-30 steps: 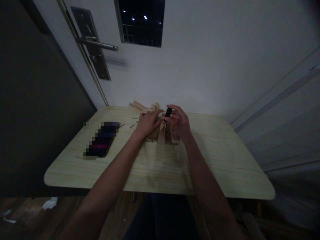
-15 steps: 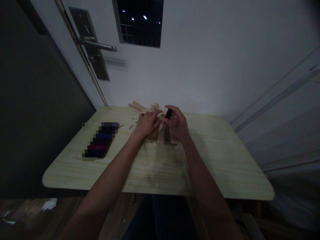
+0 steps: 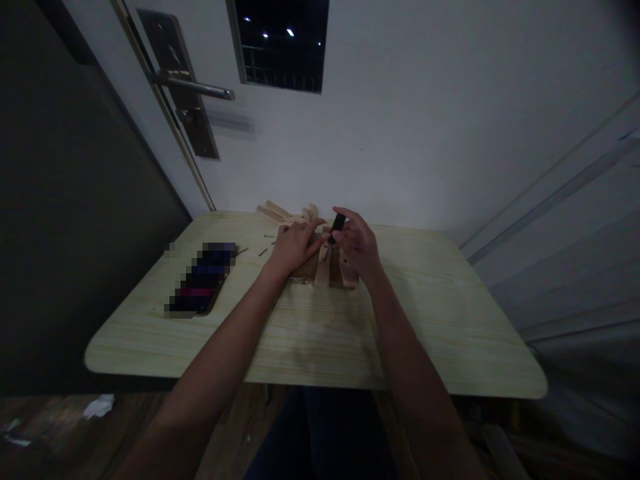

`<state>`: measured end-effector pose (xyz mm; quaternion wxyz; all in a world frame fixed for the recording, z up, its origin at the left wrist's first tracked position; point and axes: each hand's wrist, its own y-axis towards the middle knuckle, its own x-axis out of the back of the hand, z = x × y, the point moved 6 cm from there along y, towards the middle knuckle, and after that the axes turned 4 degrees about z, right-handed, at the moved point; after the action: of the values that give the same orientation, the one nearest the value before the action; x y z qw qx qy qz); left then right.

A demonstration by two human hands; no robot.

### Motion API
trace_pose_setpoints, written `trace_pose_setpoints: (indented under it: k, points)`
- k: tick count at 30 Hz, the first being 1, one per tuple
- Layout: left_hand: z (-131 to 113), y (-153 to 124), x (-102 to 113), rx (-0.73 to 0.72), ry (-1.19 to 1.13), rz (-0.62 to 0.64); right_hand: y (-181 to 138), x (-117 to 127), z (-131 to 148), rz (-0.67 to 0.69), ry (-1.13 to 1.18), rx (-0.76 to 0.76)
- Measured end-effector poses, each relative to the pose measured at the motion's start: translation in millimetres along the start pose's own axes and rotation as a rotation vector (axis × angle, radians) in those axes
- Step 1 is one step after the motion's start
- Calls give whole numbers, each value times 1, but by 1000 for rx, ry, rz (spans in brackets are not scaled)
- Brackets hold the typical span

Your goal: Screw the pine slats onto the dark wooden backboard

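Observation:
My right hand [image 3: 359, 248] grips a short screwdriver [image 3: 338, 225] by its black handle, and the metal shaft slants down to a pale wooden strip [image 3: 323, 270]. That strip lies across a brown board [image 3: 304, 270] that looks wrapped in clear film. My left hand [image 3: 295, 248] lies over the board's left part, index finger and thumb stretched toward the screwdriver; its other fingers are partly hidden. A second pale wooden strip [image 3: 349, 272] with a dark hole sits under my right hand. Whether the tip touches a screw is too small to tell.
Several loose screws [image 3: 263, 253] lie left of my left hand. More pale wooden pieces [image 3: 273, 211] are piled at the table's back edge. A phone [image 3: 204, 280], partly blurred out, lies on the left of the table [image 3: 440, 320]. A white door with a metal handle [image 3: 200, 88] stands behind.
My right hand and the screwdriver have shifted slightly up and right, with the fingers placed a little differently on the handle. My left hand stays almost in place.

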<state>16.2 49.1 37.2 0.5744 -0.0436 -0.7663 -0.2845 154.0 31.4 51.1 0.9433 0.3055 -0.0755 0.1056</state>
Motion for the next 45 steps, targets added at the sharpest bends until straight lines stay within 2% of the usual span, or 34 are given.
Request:
trace_pose_setpoints:
  k: [5,12,16,21,24,29,32,38,45]
  points:
    - [1,0,-1,-11,-1,14,1,3,3,-67,-89,16]
    - [0,1,-1,11,-12,12,-1,-2,9,73,65,16]
    - [-1,1,0,11,-18,25,-1,-2,7,8,63,-3]
    - [1,1,0,5,-5,33,-1,3,9,-112,-70,8]
    - [2,1,-1,-3,-5,30,-1,4,11,-95,-77,5]
    - [2,1,-1,-2,-13,25,-1,1,10,20,54,-20]
    - [1,0,0,2,-25,30,-1,0,6,43,78,-62]
    - [1,0,0,-1,-31,24,-1,-2,3,2,111,-52]
    - [1,0,1,-8,-13,30,-1,0,5,-62,-12,-19]
